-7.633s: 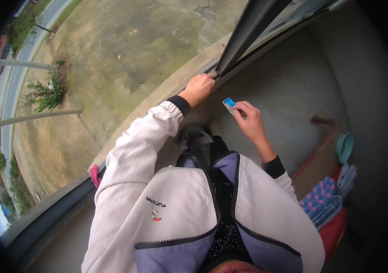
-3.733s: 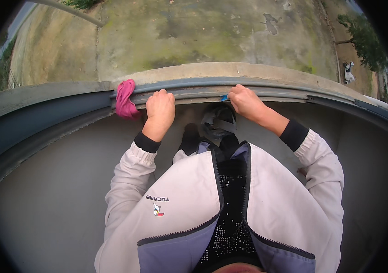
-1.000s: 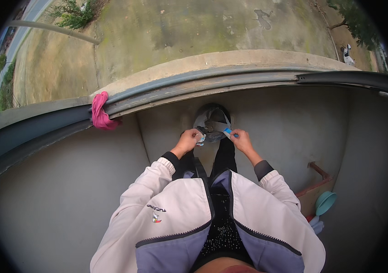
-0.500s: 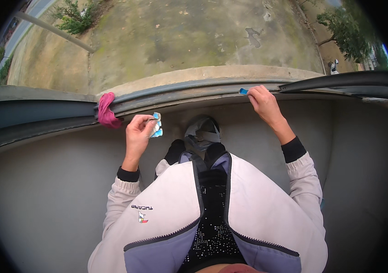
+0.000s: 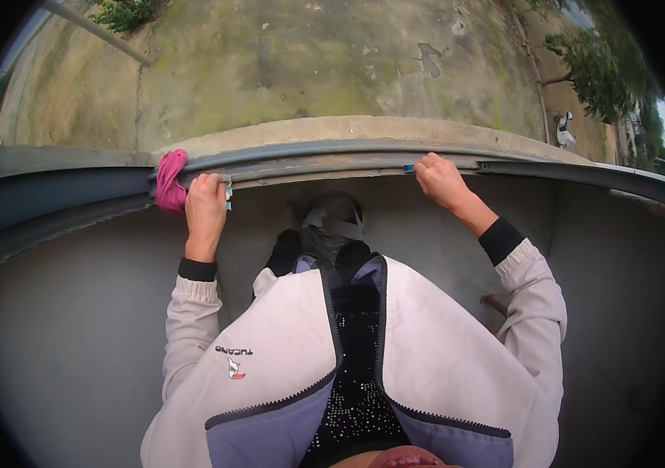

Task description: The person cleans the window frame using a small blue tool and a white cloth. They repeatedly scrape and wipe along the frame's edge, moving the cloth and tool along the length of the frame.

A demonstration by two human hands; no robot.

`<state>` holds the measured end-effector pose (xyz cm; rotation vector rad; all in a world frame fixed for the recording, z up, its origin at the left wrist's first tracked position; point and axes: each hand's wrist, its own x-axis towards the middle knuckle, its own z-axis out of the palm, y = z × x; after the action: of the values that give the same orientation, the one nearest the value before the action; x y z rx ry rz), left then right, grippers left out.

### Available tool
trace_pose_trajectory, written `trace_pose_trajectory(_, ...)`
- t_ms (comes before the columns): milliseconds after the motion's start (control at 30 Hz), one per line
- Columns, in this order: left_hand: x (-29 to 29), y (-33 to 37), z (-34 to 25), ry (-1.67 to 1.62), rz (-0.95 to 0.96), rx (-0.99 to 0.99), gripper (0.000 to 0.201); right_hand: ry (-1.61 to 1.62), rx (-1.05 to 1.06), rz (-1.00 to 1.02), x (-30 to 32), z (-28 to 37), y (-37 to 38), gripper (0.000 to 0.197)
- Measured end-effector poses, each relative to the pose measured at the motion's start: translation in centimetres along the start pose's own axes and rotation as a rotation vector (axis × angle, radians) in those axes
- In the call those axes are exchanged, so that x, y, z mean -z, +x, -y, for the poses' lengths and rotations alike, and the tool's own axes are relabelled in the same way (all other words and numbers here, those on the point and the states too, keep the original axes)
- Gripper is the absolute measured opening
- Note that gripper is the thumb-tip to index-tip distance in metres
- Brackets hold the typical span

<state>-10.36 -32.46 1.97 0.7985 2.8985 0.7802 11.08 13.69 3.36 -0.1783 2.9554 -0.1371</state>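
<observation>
Nearest is the person's cream jacket (image 5: 278, 327) with purple-grey lining, open over a black top (image 5: 360, 382) with small shiny dots. Past it, at floor level, sits a dark rounded object (image 5: 336, 209) with pale grey strips across it; its kind is unclear.

Both bare hands are at the inner edge of a long grey metal window track (image 5: 309, 164). Toward its left end, the left hand (image 5: 206, 207) has its fingers closed in a pinch on a crumpled white-and-blue piece (image 5: 228, 193), which sticks out on the right side. Whether this piece touches the track cannot be told. Toward the right end, the right hand (image 5: 443, 183) pinches a small flat blue strip (image 5: 408, 168), its fingers drawn together and the strip's visible end at the track's inner edge.

A bunched pink cloth (image 5: 170, 183) is draped across the track's left end, just beside the left hand. Along the outer edge runs a concrete ledge (image 5: 348, 129). Far below lies moss-stained ground (image 5: 293, 70), with a leafy tree (image 5: 606, 78) to the right.
</observation>
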Motion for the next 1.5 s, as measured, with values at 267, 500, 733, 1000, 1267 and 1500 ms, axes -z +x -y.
trace_pose_trajectory(267, 0.2, 0.1, -0.2, 0.027, 0.039, 0.042, 0.008, 0.157, 0.069, -0.113, -1.2, 4.7, 4.1, 0.008)
trace_pose_trajectory(500, 0.6, 0.2, 0.1, -0.064, 0.029, 0.041, 0.007, 0.309, 0.133, -0.153, -0.9, 10.0, 9.2, 0.01)
trace_pose_trajectory(733, 3.1, 0.3, 1.6, 0.06, -0.035, 0.012, 0.007, 0.172, 0.061, -0.006, 2.9, 6.6, 6.1, 0.007)
trace_pose_trajectory(1000, 2.4, 0.6, 2.5, 0.144, 0.105, 0.032, 0.009, 0.123, 0.121, 0.004, 0.8, 8.7, 8.0, 0.008)
trace_pose_trajectory(1267, 1.7, 1.4, 1.8, 0.156, 0.194, 0.033, 0.013, 0.207, 0.104, -0.004, 1.5, 6.7, 6.4, 0.007)
trace_pose_trajectory(1500, -0.6, 2.0, -1.9, 0.129, 0.226, 0.013, 0.014, 0.266, 0.161, -0.068, 0.2, 7.7, 6.5, 0.008)
